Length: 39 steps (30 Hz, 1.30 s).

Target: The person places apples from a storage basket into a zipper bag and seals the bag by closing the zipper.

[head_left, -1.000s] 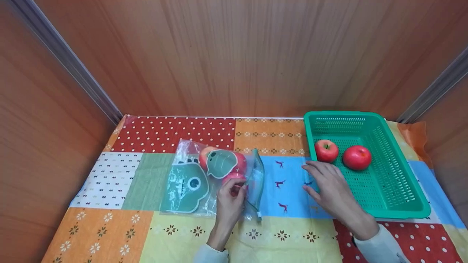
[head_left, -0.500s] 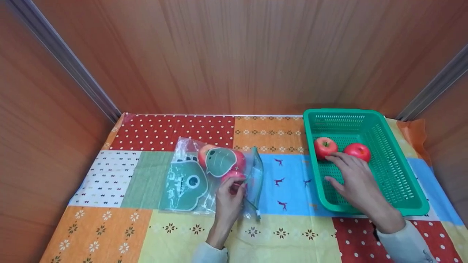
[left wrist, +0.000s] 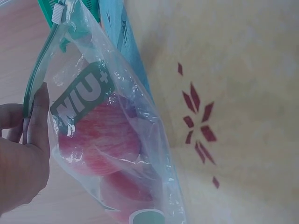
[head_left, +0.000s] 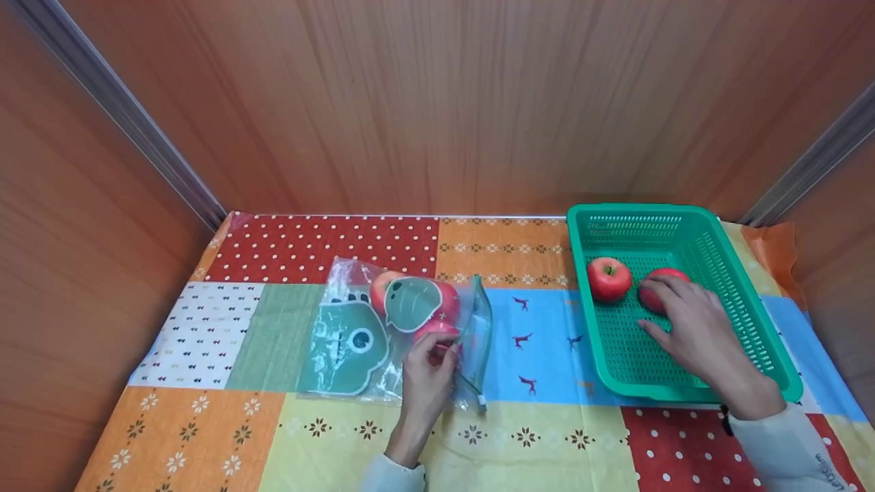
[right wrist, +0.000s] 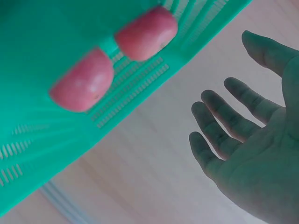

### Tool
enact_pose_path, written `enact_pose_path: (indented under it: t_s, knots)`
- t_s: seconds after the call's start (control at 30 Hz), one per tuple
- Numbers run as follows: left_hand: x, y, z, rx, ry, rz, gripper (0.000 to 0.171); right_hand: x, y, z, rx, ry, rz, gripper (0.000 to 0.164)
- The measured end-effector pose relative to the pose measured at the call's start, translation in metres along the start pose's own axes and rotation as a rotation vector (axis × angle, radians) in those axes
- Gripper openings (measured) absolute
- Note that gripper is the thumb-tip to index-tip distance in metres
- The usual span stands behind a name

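Observation:
My left hand (head_left: 427, 383) pinches the open edge of a clear zip bag (head_left: 352, 348) with green cartoon prints, lying on the cloth. Several red apples (left wrist: 100, 140) show through its plastic. The white zip slider (left wrist: 58, 14) sits at one end of the green zip strip, above my fingers in the left wrist view. Over the green basket (head_left: 589, 335), my right hand (head_left: 704, 335) reaches with spread, slightly bent fingers, overlapping the right-hand apple (head_left: 653, 298) in the head view. A second apple (head_left: 609, 280) lies beside it, against the basket's left wall.
A patchwork cloth (head_left: 342, 246) covers the table. Wooden panels (head_left: 437, 109) rise behind and at both sides. An orange flap (head_left: 779, 256) sticks up by the basket's back right corner.
My right hand has moved rightward from the basket's left edge, past the left apple, to over the right one. My left hand keeps its pinch on the bag.

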<state>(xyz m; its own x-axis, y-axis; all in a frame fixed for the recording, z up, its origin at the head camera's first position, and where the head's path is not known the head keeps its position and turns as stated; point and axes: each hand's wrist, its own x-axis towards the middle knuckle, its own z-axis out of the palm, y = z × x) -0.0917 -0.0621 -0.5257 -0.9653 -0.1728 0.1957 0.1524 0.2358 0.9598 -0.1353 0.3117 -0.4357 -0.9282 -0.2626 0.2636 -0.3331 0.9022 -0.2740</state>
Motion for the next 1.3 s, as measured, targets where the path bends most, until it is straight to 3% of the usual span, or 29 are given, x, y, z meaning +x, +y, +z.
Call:
enact_pose_path:
  t_s: [0.47,1.3]
  knots:
    - [-0.002,-0.001,-0.002,-0.015,-0.012,-0.003,0.023,0.011,0.035,-0.008,0.0,-0.072,0.082,0.082]
    - [-0.004,-0.004,-0.003,0.001,-0.024,-0.023,0.021,0.038,0.079,-0.001,-0.043,-0.312,0.075,0.083]
